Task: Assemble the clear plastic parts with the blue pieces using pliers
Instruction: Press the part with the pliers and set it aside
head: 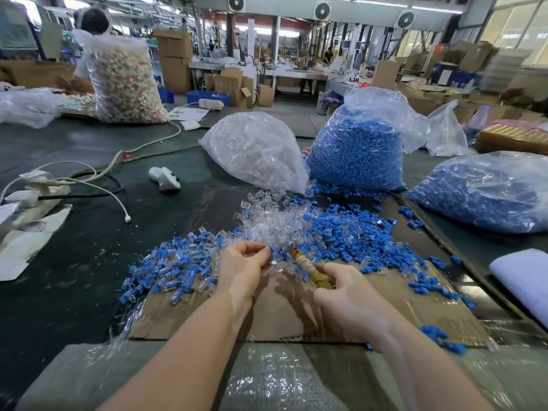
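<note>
At the lower centre of the frame the left hand (241,266) has its fingers curled, pinching a small clear part (272,261) at the fingertips; the right hand (345,292) grips the wrapped handle of the pliers (310,269), whose tip points up-left toward that part; both hover over a cardboard sheet (284,315) on the dark worktop (74,262); loose clear parts (267,221) and blue pieces (355,232) lie heaped just above the hands; 2 bags of blue pieces (355,155) sit at the upper right.
</note>
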Demonstrator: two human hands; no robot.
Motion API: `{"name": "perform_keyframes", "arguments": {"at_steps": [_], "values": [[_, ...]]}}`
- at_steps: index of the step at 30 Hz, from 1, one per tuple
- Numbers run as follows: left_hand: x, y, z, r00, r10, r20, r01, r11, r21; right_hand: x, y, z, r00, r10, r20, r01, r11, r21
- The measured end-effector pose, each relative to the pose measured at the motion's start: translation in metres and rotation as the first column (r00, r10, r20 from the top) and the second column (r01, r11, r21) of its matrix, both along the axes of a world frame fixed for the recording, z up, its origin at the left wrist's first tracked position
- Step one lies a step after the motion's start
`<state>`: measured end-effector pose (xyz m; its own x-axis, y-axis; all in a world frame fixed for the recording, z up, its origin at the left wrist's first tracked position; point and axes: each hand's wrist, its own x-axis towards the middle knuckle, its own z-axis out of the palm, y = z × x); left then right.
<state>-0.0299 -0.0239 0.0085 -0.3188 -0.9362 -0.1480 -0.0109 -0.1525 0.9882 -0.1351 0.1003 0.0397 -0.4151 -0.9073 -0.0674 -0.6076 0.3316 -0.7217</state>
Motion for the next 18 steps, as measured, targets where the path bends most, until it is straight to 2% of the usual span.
{"name": "perform_keyframes", "arguments": {"at_steps": [3, 5, 7, 10, 12, 16, 18], "values": [[0.021, -0.014, 0.001, 0.951, 0.147, 0.274, -0.038, 0.93, -0.365, -0.013, 0.004, -0.006, 0.993, -0.101, -0.058, 0.1, 0.995, -0.01], [0.041, -0.028, -0.001, 0.832, 0.343, 0.436, -0.054, 0.833, -0.551, -0.025, 0.008, -0.011, 0.961, -0.193, -0.197, 0.202, 0.979, 0.023], [0.061, -0.043, -0.006, 0.683, 0.502, 0.531, -0.055, 0.76, -0.647, -0.036, 0.012, -0.017, 0.909, -0.259, -0.327, 0.295, 0.953, 0.066], [0.081, -0.059, -0.015, 0.519, 0.584, 0.624, -0.001, 0.73, -0.683, -0.05, 0.018, -0.026, 0.841, -0.299, -0.451, 0.383, 0.917, 0.107], [0.087, -0.064, -0.019, 0.466, 0.596, 0.655, 0.014, 0.735, -0.678, -0.056, 0.021, -0.032, 0.809, -0.304, -0.503, 0.416, 0.901, 0.126], [0.082, -0.062, -0.02, 0.432, 0.593, 0.679, 0.048, 0.737, -0.674, -0.062, 0.022, -0.043, 0.743, -0.291, -0.602, 0.444, 0.888, 0.119], [0.072, -0.056, -0.018, 0.476, 0.574, 0.666, 0.066, 0.732, -0.678, -0.062, 0.023, -0.048, 0.714, -0.293, -0.636, 0.445, 0.891, 0.089]]}}
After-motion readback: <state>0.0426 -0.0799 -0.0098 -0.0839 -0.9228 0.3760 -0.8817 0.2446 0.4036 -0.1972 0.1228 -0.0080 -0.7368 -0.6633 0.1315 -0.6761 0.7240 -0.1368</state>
